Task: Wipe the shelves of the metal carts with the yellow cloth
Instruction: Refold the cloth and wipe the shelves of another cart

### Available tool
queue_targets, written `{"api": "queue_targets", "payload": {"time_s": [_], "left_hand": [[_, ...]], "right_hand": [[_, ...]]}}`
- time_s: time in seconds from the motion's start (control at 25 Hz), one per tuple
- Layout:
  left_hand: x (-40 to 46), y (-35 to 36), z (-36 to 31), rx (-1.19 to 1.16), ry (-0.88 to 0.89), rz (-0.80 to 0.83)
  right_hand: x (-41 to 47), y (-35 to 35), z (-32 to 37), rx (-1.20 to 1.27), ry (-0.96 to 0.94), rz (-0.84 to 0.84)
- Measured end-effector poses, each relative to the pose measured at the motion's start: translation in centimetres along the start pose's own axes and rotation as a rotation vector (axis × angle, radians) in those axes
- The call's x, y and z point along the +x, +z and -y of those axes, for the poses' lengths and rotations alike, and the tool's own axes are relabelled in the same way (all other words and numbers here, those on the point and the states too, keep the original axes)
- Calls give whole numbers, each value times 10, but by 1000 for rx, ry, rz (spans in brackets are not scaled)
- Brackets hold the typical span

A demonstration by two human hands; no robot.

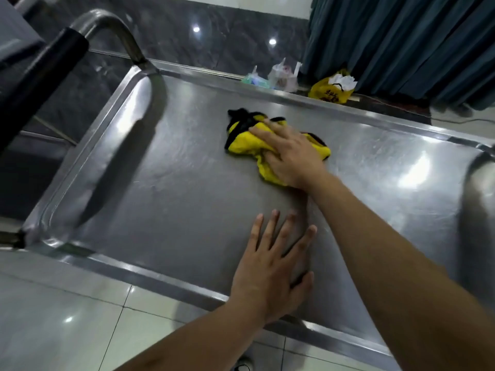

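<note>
Right hand (293, 153) presses flat on the bunched yellow cloth (246, 141) mid-shelf (166, 188), left hand (270, 266) splayed flat bracing; cloth's soft, limp, light, so palm pressure beats pinching.

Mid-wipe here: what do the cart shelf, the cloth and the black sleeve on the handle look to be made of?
Cart shelf: looks like brushed stainless steel, grey, mirroring ceiling lights, fine scratch marks.
Yellow cloth: soft fabric, probably microfibre, crumpled in folds under the right hand, black trim.
Black sleeve: matte, likely rubber or foam over the shiny metal tube; unclear which.
</note>
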State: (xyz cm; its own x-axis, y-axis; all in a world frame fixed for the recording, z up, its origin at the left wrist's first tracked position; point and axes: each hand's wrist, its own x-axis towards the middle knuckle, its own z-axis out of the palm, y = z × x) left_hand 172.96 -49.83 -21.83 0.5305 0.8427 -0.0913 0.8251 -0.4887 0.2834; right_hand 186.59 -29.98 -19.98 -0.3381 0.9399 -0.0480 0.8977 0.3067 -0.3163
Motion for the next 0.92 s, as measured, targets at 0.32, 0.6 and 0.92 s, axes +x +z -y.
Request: {"api": "queue_targets", "payload": {"time_s": [0.32,0.6,0.92], "left_hand": [[1,3,1,36,21,-61],[-37,-19,49,3,-294,-302],[-57,-17,60,-229,-356,-413]], "right_hand": [[-45,16,10,22,46,-59],[-26,6,-18,-16,318,-151],[-178,47,83,67,100,-90]]}}
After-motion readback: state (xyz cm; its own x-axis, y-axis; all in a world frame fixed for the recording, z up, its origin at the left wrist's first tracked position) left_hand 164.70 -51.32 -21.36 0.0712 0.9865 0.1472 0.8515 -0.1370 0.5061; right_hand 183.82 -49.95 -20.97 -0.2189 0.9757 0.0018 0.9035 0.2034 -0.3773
